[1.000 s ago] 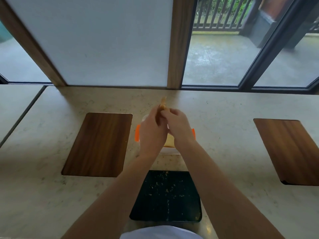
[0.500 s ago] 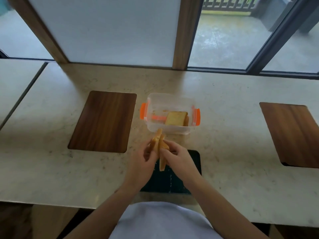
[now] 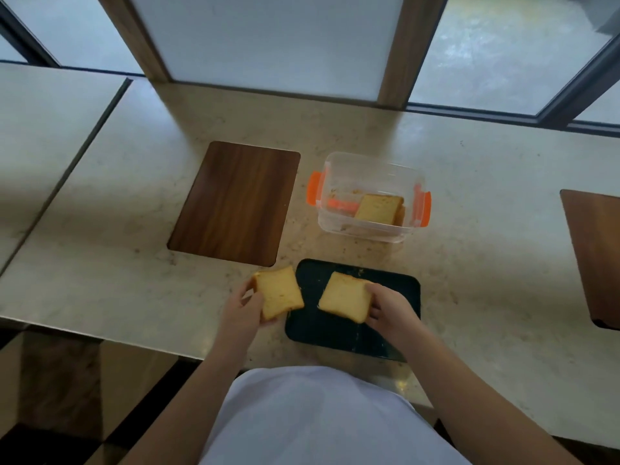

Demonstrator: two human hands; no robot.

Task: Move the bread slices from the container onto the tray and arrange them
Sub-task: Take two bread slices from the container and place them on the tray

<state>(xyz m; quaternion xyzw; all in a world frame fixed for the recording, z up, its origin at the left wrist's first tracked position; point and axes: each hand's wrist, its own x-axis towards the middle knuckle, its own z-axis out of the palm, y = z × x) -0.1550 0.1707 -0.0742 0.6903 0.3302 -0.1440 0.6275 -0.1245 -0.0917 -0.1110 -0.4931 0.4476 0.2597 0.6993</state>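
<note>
A clear plastic container [image 3: 372, 164] with orange clips stands on the counter; bread slices [image 3: 380, 209] lean inside it at the right. In front of it lies a black tray [image 3: 399, 297]. My left hand [image 3: 241, 313] holds one golden bread slice [image 3: 280, 295] flat, just left of the tray's left edge. My right hand [image 3: 389, 310] holds a second bread slice [image 3: 344, 296] flat over the tray's middle. Whether that slice touches the tray I cannot tell.
A dark wooden board [image 3: 235, 203] is set into the marble counter [image 3: 117, 263] left of the container. Another wooden board [image 3: 593, 256] sits at the far right. Windows and wooden posts run along the back. The counter's near edge is just below the tray.
Both hands came back from the container to the tray, holding slices pressed together on edge. The two slices are now separated and turned flat, one in each hand.
</note>
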